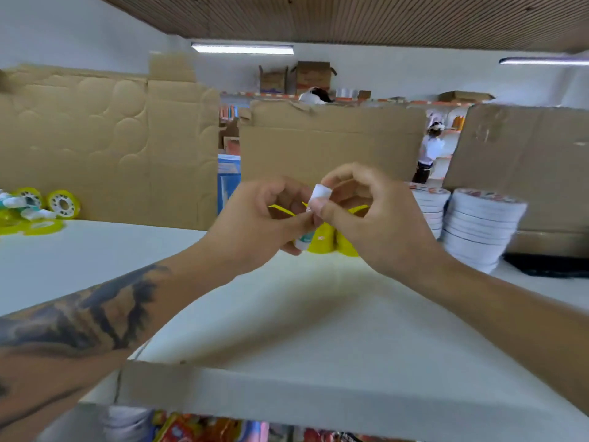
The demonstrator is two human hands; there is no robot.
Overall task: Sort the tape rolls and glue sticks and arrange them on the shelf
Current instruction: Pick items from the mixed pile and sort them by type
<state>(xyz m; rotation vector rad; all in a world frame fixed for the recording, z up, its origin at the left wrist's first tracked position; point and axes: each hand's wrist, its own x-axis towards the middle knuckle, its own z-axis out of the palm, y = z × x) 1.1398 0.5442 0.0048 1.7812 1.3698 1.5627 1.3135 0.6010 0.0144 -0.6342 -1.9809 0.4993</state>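
Right hand [379,218]: thumb and forefinger pinch the white cap [321,192] of a glue stick [304,240].
Left hand [261,224]: fingers curl round the stick's body, held over the white shelf [287,314].
Handling: light, stiff, smooth plastic; I'd grip the barrel, since the cap may pull off.
Yellow tape rolls behind the hands [328,242]: count hidden.
White tape stacks [481,224]: two, on the right.
Yellow tape rolls, far left [62,204]: several, blurred.

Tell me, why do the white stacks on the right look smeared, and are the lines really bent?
Head view: the white tape stacks are streaked by motion blur; the wide lens bows the shelf edge and ceiling; tube lights give soft light, and the arms cast faint shadows on the shelf.
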